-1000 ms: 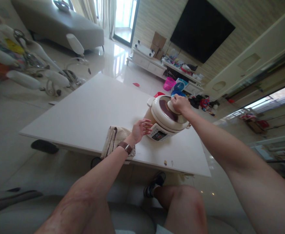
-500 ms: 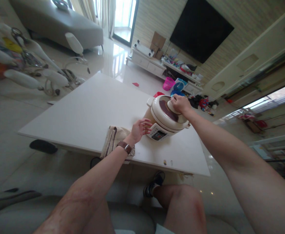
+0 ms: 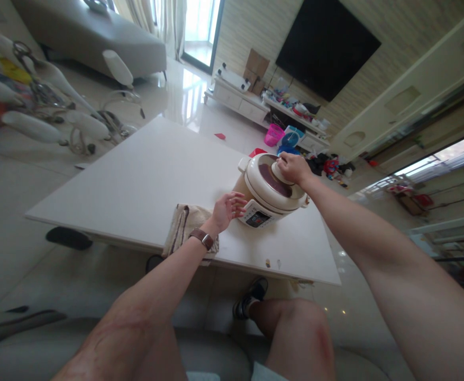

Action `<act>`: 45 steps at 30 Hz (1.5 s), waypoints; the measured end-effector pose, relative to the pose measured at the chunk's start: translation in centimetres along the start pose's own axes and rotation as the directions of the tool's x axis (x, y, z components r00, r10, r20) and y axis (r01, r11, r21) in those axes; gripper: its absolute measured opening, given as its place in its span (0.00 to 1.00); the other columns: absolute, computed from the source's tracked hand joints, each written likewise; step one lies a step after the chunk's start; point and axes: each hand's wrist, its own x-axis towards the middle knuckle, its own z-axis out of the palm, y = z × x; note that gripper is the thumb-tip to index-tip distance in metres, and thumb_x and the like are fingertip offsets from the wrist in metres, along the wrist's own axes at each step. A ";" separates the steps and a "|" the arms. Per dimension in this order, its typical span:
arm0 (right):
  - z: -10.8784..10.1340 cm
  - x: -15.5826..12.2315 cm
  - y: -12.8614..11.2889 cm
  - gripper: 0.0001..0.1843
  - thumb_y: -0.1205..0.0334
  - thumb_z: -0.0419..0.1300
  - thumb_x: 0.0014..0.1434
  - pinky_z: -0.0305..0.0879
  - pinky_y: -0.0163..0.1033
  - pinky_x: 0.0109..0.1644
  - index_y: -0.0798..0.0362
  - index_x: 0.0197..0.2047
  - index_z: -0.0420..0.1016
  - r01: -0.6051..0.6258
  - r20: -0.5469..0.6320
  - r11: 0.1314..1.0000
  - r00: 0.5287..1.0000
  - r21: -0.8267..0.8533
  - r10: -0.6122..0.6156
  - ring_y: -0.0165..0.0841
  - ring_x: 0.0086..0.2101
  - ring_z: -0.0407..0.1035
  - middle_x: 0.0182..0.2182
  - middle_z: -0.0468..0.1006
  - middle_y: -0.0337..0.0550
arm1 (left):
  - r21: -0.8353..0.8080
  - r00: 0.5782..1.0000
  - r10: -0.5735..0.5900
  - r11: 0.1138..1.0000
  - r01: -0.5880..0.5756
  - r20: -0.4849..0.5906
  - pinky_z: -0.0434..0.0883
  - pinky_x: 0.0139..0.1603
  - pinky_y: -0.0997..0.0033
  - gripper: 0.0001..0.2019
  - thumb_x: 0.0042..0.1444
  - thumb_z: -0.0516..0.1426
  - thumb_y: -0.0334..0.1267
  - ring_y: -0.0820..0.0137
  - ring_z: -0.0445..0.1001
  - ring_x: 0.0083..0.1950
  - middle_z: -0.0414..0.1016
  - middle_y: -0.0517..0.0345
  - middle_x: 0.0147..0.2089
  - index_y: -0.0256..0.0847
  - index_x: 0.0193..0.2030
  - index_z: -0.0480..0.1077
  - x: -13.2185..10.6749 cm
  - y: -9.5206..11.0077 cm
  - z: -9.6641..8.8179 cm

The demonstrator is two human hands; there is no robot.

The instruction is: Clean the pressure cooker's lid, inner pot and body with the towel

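A cream electric cooker [image 3: 265, 198] with a dark brown lid top stands near the right front of the white table [image 3: 144, 174]. My right hand [image 3: 293, 168] is closed round the knob on top of its lid. My left hand [image 3: 227, 209] hovers with fingers spread just left of the cooker's control panel, close to its side; I cannot tell if it touches. A beige striped cloth [image 3: 186, 227] lies under my left wrist at the table's front edge.
My knees and a black shoe [image 3: 251, 301] are below the table's front edge. A grey sofa [image 3: 92, 32] stands far left, a TV [image 3: 327, 39] and a low cabinet with clutter at the back. White and coloured objects lie on the floor at left.
Both hands keep their places on and beside the cooker. The view has shifted slightly; nothing else has moved.
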 end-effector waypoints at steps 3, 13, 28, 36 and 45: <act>-0.1 -0.2 0.2 0.21 0.53 0.48 0.71 0.62 0.44 0.45 0.50 0.51 0.80 0.056 -0.001 0.998 0.998 0.006 -0.055 0.49 0.47 0.76 0.50 0.86 0.54 | -0.002 1.000 -0.003 1.000 0.003 -0.006 0.74 0.31 0.71 0.13 0.57 0.58 0.44 0.68 0.78 0.31 0.81 0.50 0.38 0.38 0.42 0.78 0.0 0.0 0.0; -0.1 -0.3 1.1 0.22 0.53 0.47 0.71 0.61 0.43 0.45 0.52 0.52 0.79 0.253 0.012 0.967 0.967 -0.003 -0.253 0.46 0.44 0.75 0.50 0.83 0.54 | -0.003 1.000 -0.009 1.000 0.009 -0.018 0.74 0.30 0.71 0.13 0.57 0.57 0.43 0.69 0.78 0.31 0.81 0.50 0.38 0.37 0.42 0.77 0.1 0.1 0.0; 0.6 -0.5 1.1 0.20 0.49 0.53 0.68 0.60 0.44 0.43 0.51 0.53 0.76 0.180 -0.006 0.981 0.984 -0.071 -0.181 0.50 0.45 0.76 0.50 0.84 0.55 | 0.017 1.000 -0.017 1.000 0.017 -0.005 0.74 0.31 0.71 0.13 0.56 0.60 0.45 0.68 0.78 0.31 0.81 0.51 0.38 0.38 0.42 0.77 0.1 -0.5 0.1; 0.6 -0.1 1.5 0.19 0.51 0.53 0.67 0.59 0.44 0.44 0.52 0.53 0.76 0.212 -0.001 0.975 0.977 -0.072 -0.212 0.49 0.44 0.76 0.50 0.83 0.56 | 0.004 1.000 -0.012 1.000 0.012 -0.007 0.75 0.32 0.70 0.13 0.57 0.58 0.44 0.68 0.78 0.31 0.81 0.50 0.38 0.38 0.42 0.77 0.0 -0.3 0.0; 1.1 1.0 2.0 0.19 0.52 0.53 0.68 0.59 0.43 0.43 0.51 0.54 0.76 0.189 0.011 0.979 0.982 -0.077 -0.189 0.49 0.46 0.76 0.52 0.83 0.55 | 0.426 0.986 0.119 0.903 -0.058 -0.119 0.71 0.33 0.68 0.08 0.53 0.61 0.42 0.66 0.75 0.31 0.79 0.53 0.36 0.42 0.37 0.75 1.1 0.8 -0.8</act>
